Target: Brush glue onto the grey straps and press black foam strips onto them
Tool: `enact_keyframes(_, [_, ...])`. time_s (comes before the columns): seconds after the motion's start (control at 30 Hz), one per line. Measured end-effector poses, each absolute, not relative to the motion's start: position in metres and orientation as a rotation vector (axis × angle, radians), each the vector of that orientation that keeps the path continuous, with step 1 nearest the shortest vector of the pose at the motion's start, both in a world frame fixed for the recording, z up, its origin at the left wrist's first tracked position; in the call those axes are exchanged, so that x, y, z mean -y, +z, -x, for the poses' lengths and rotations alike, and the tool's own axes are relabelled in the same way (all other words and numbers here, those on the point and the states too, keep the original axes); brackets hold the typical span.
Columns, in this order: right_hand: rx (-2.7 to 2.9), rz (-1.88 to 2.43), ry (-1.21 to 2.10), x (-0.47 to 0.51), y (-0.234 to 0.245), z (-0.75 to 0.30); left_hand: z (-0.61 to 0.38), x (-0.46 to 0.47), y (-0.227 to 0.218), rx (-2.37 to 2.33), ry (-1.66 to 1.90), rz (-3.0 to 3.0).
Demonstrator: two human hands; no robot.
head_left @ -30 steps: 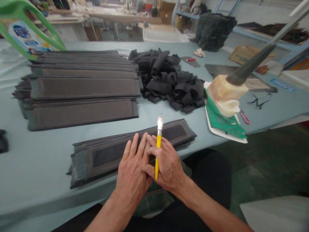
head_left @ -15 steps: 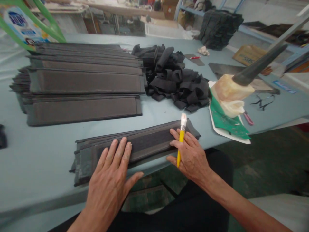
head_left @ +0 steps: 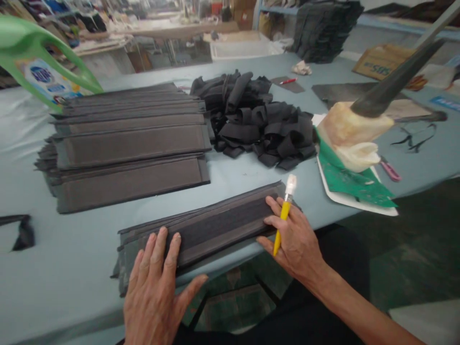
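A small stack of dark fabric strips (head_left: 223,225) lies along the near edge of the table, its top piece showing a darker band down the middle. My left hand (head_left: 154,278) rests on the left end of this stack, fingers stretched out and thumb spread. At the right end, my right hand (head_left: 296,235) touches the stack with its fingertips. Between its fingers it holds a yellow-handled brush (head_left: 282,218), whose whitish, coated bristles point up and away from me.
Behind are larger stacks of dark panels (head_left: 132,187) and a heap of black strips (head_left: 273,129). A green jug (head_left: 46,67) stands back left. To the right, a glue-smeared container (head_left: 354,132) sits on a green sheet (head_left: 359,184), near a pink-handled cutter (head_left: 390,170).
The view has shifted, so the table things appear lower. My left hand has slid toward the left end of the stack. My right hand still holds the brush at the right end.
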State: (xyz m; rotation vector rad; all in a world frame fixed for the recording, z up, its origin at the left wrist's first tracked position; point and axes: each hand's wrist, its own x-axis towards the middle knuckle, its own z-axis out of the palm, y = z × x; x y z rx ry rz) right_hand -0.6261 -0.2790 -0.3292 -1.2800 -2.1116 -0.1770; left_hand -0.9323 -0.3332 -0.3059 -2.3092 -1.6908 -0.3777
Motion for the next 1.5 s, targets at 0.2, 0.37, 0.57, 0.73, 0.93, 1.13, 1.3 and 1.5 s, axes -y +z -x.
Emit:
enact_keyframes(0.2, [2.060, 1.262, -0.173, 0.279, -0.317, 0.623, 0.946, 0.336, -0.301, 1.754, -0.522, 2.409])
enact_keyframes(0.37, [2.047, 1.208, -0.180, 0.283, -0.305, 0.647, 0.960, 0.343, -0.279, 2.136, -0.784, 2.425])
enact_keyframes(0.57, [2.109, 1.081, -0.165, 0.282, -0.317, 0.686, 0.966, 0.331, -0.271, 2.334, -1.071, 2.191])
enact_keyframes(0.73, [2.162, 1.039, -0.249, 0.278, -0.328, 0.685, 1.012, 0.266, -0.261, 2.012, -0.715, 2.192])
enact_keyframes(0.93, [2.214, 1.017, -0.333, 0.275, -0.327, 0.683, 1.054, 0.169, -0.254, 1.840, -0.439, 2.385])
enact_keyframes(1.13, [2.232, 1.044, -0.364, 0.276, -0.327, 0.687, 1.055, 0.148, -0.254, 1.859, -0.289, 2.317])
enact_keyframes(1.3, [2.209, 1.075, -0.321, 0.277, -0.326, 0.689, 1.063, 0.157, -0.253, 1.873, -0.378, 2.351])
enact_keyframes(1.5, [2.117, 1.037, -0.218, 0.279, -0.324, 0.688, 1.066, 0.166, -0.237, 1.962, -0.571, 2.356])
